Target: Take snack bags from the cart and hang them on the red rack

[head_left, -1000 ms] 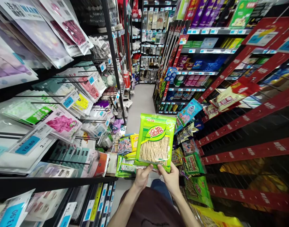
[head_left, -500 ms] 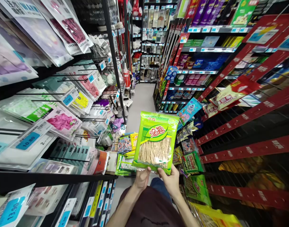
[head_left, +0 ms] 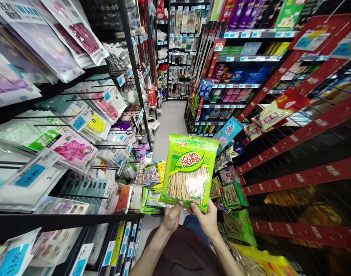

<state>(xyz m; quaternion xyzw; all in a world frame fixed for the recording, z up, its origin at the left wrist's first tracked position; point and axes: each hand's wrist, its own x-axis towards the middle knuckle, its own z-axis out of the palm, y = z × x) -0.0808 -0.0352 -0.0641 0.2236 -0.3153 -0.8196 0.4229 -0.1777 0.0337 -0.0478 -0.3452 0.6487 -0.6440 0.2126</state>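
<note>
A green snack packet (head_left: 189,172) with a clear window showing pale strips faces me, held up in front of my body. My left hand (head_left: 172,216) pinches its lower left edge, thumb on the front. At the lower right corner my right hand (head_left: 205,218) grips it the same way. The fingers behind the packet are hidden. Light glares off the lower right of its window. Behind it, to the left, lie several more snack packets (head_left: 152,176) in yellow and green, partly covered by the one in my hands.
Left of me, a rack holds hanging packs of gloves (head_left: 74,149) with price tags. On the right, red strips (head_left: 293,195) cross a rack with hanging snack bags (head_left: 231,195). A grey aisle floor (head_left: 171,126) runs ahead to more shelves (head_left: 182,50).
The view has shifted slightly, and the packet is tilted a little, with brighter glare on its window. Both hands keep their grip.
</note>
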